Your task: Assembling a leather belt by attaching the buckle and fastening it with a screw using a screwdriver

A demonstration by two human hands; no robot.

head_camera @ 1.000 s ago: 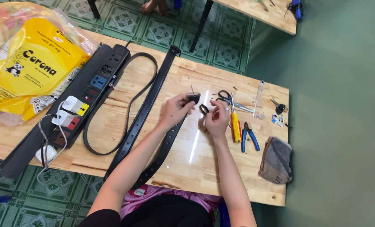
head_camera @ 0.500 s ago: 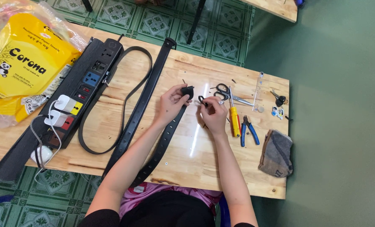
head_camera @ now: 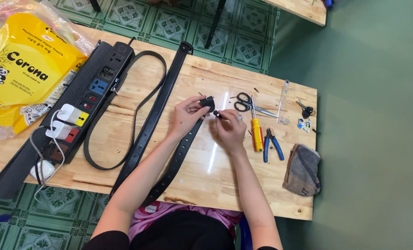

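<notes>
At the middle of the wooden table (head_camera: 243, 185), the left hand (head_camera: 186, 113) pinches the black belt's end (head_camera: 208, 102) raised off the wood — steadying it, it seems — while the right hand (head_camera: 229, 129) grips a small dark piece (head_camera: 217, 114) beside it.

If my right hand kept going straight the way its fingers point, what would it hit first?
Likely the small black piece that the left hand pinches at the belt's end; the right hand points up-left at it, though height is unclear.
</notes>
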